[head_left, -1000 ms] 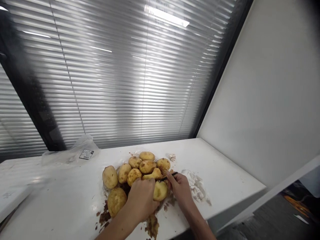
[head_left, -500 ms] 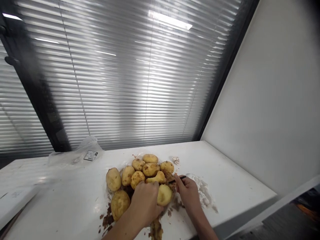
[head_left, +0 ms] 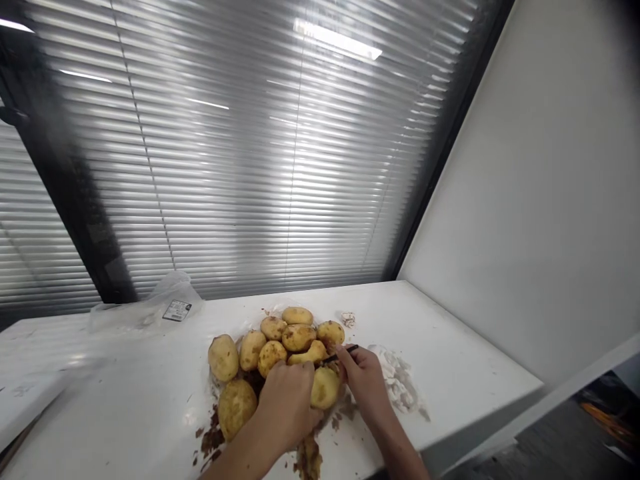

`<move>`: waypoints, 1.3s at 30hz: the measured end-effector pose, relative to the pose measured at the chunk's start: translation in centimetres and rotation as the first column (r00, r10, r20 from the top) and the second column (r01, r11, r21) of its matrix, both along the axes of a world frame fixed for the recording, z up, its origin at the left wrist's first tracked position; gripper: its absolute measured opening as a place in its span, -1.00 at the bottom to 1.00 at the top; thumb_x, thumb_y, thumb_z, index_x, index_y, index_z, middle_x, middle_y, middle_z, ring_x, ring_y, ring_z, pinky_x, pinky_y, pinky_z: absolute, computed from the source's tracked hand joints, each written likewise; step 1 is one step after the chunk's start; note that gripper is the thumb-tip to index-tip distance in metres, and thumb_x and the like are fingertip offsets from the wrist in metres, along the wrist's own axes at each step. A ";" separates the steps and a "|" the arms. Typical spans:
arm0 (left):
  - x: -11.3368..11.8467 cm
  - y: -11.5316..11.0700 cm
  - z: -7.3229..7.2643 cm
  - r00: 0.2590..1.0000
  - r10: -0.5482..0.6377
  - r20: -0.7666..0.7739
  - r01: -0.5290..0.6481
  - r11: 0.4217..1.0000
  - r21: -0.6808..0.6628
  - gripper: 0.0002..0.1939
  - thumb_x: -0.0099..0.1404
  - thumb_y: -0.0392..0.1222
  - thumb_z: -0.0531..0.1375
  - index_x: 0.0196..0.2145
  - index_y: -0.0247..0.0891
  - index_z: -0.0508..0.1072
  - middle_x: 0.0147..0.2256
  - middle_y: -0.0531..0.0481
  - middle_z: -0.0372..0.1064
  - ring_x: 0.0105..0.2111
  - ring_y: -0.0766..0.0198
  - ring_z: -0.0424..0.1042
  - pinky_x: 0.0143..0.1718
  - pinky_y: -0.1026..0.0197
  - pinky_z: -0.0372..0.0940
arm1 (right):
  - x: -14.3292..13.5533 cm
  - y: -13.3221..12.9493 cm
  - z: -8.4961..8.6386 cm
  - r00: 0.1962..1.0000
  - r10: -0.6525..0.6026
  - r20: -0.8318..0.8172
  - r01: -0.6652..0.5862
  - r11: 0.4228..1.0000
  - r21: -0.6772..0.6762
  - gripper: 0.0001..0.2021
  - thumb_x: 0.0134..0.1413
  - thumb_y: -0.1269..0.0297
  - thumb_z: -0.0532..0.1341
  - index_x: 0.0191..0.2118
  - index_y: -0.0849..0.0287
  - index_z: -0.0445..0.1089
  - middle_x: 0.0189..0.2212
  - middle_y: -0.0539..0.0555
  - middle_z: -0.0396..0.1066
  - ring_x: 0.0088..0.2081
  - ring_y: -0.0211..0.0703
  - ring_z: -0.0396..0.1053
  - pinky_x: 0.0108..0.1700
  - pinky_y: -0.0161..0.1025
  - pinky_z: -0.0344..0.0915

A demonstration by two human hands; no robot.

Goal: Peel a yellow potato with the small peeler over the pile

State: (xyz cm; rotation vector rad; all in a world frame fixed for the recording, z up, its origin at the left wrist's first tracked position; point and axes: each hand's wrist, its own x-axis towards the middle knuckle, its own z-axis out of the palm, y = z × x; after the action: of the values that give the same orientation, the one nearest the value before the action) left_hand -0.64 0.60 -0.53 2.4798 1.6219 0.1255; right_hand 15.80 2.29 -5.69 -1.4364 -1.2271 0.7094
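Note:
My left hand [head_left: 291, 397] is wrapped around a large potato [head_left: 325, 388] whose visible side is pale and peeled. From the right, my right hand [head_left: 363, 373] pinches a slim black-handled tool [head_left: 353, 349]. Its far end lies close to the top of the held potato; whether the two touch I cannot tell, nor the tool's exact kind. Just behind is a yellow, oddly shaped potato [head_left: 309, 353]. Several unpeeled potatoes with brown soil marks, such as one big potato [head_left: 237, 408] left of my left hand, are heaped on clear plastic.
Brown scraps [head_left: 309, 459] are scattered at the front of the white table [head_left: 145, 393]. Crumpled white tissue [head_left: 395, 380] lies to the right, with a small wad [head_left: 349, 319] behind. A labelled plastic bag [head_left: 150, 310] rests at back left, and a white box [head_left: 27, 400] at far left.
My right hand and its tool have shifted left, closer to the held potato and my left hand. The camera view has turned slightly. My left hand keeps the same hold.

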 end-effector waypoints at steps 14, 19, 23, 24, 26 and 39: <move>0.0 0.0 -0.2 1.000 -0.008 0.027 0.008 1.000 0.004 -0.69 0.01 -0.11 0.18 -0.26 -0.27 0.44 -0.28 -0.18 0.50 -0.25 -0.12 0.45 -0.20 -0.08 0.34 | -0.2 -0.9 0.6 1.000 0.003 -0.012 -0.002 1.000 0.010 -0.48 0.03 -0.11 0.17 -0.75 0.11 0.12 -0.76 -0.09 0.07 -0.64 -0.30 0.02 -0.55 -0.30 0.03; 0.0 -0.1 -0.2 0.999 -0.018 0.029 0.017 1.000 0.010 -0.71 0.03 -0.11 0.17 -0.27 -0.26 0.43 -0.28 -0.16 0.49 -0.24 -0.11 0.45 -0.20 -0.08 0.34 | 0.2 -0.5 0.8 0.998 -0.056 0.013 0.055 0.998 0.014 -0.50 0.03 -0.10 0.17 -0.72 0.12 0.14 -0.74 -0.09 0.09 -0.62 -0.29 0.03 -0.54 -0.29 0.01; 0.0 0.0 -0.2 1.000 -0.006 0.014 0.006 1.000 0.002 -0.71 0.02 -0.12 0.18 -0.26 -0.26 0.43 -0.27 -0.17 0.49 -0.23 -0.12 0.45 -0.20 -0.07 0.34 | 0.1 -0.3 0.4 0.999 0.009 0.043 -0.008 1.000 -0.006 -0.49 0.02 -0.13 0.16 -0.73 0.11 0.11 -0.74 -0.07 0.10 -0.61 -0.27 0.04 -0.53 -0.29 0.01; 0.0 0.0 -0.2 1.000 -0.008 0.013 0.009 1.000 -0.005 -0.70 0.03 -0.11 0.18 -0.26 -0.27 0.43 -0.27 -0.18 0.49 -0.24 -0.12 0.45 -0.20 -0.07 0.34 | 0.2 -0.3 0.3 0.998 -0.006 0.063 0.007 1.000 -0.010 -0.49 0.03 -0.13 0.15 -0.73 0.11 0.11 -0.74 -0.07 0.10 -0.60 -0.26 0.05 -0.53 -0.28 0.01; 0.0 0.0 -0.1 1.000 -0.018 0.019 0.018 1.000 -0.013 -0.68 0.03 -0.08 0.18 -0.25 -0.27 0.43 -0.27 -0.18 0.49 -0.24 -0.13 0.45 -0.21 -0.07 0.35 | 0.3 -0.4 0.1 0.996 -0.052 0.070 0.054 0.998 -0.024 -0.50 0.03 -0.12 0.15 -0.72 0.11 0.12 -0.75 -0.07 0.10 -0.61 -0.26 0.05 -0.52 -0.28 0.01; 0.0 -0.1 0.1 0.999 -0.033 0.008 0.033 0.999 -0.006 -0.68 0.04 -0.11 0.15 -0.24 -0.27 0.43 -0.27 -0.17 0.49 -0.24 -0.10 0.46 -0.20 -0.04 0.35 | 0.6 -0.2 0.4 1.000 -0.029 -0.004 0.029 0.997 -0.069 -0.49 0.03 -0.08 0.18 -0.75 0.12 0.15 -0.81 -0.11 0.04 -0.70 -0.35 -0.06 -0.63 -0.31 -0.12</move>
State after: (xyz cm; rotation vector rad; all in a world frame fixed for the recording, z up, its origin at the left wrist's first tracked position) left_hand -0.66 0.50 -0.42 2.4970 1.5757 0.1252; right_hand 16.36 2.06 -5.30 -1.5059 -1.1859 0.7414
